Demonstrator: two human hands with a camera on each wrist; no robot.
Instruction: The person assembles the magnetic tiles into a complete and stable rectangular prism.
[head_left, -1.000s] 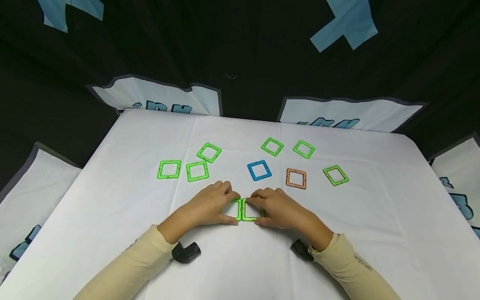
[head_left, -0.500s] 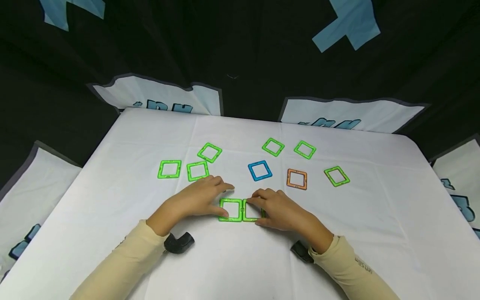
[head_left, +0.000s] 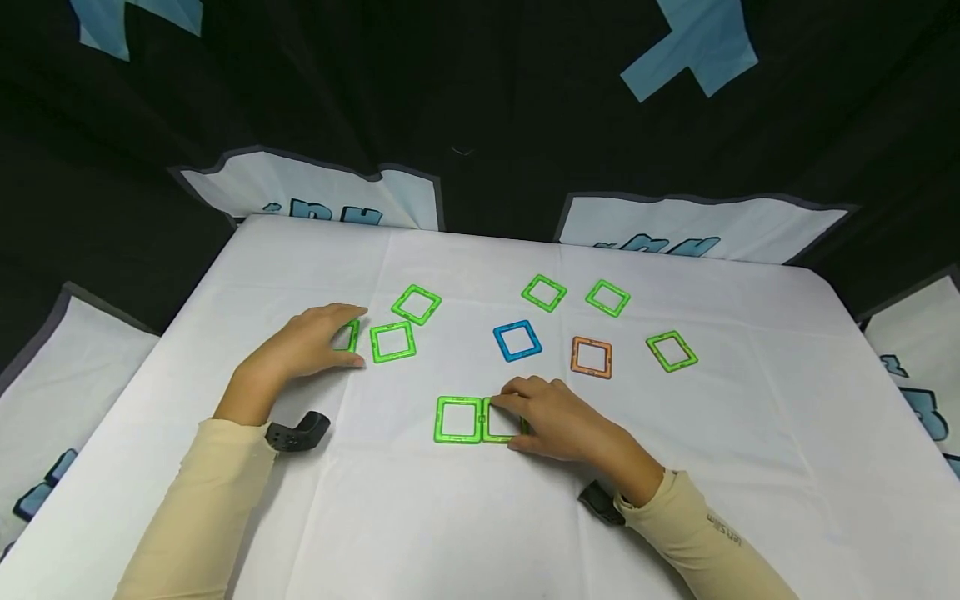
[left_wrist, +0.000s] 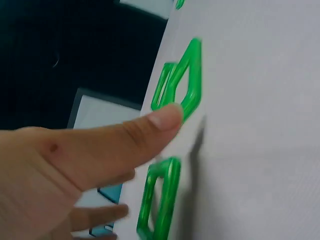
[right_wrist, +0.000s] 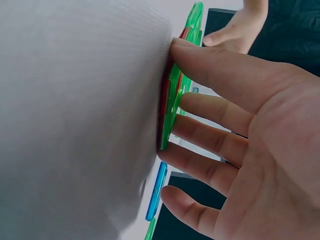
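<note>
My left hand spreads thumb and fingers around a green square magnetic tile at the left; in the left wrist view the thumb appears apart from the nearby green tile. My right hand holds another green square tile by opposite edges, thumb on the near one and a finger on the far one, hiding its right part. That tile lies flat, side against side with a second green tile. From the right wrist, red shows along the held green tile's underside.
Two green tiles lie right of my left hand. Farther back are a blue tile, an orange tile and several more green tiles. A white cloth covers the table; a black curtain hangs behind.
My left hand has let go of the left tile of the joined pair and moved left and away, to the leftmost green tile. The right hand has stayed in place.
</note>
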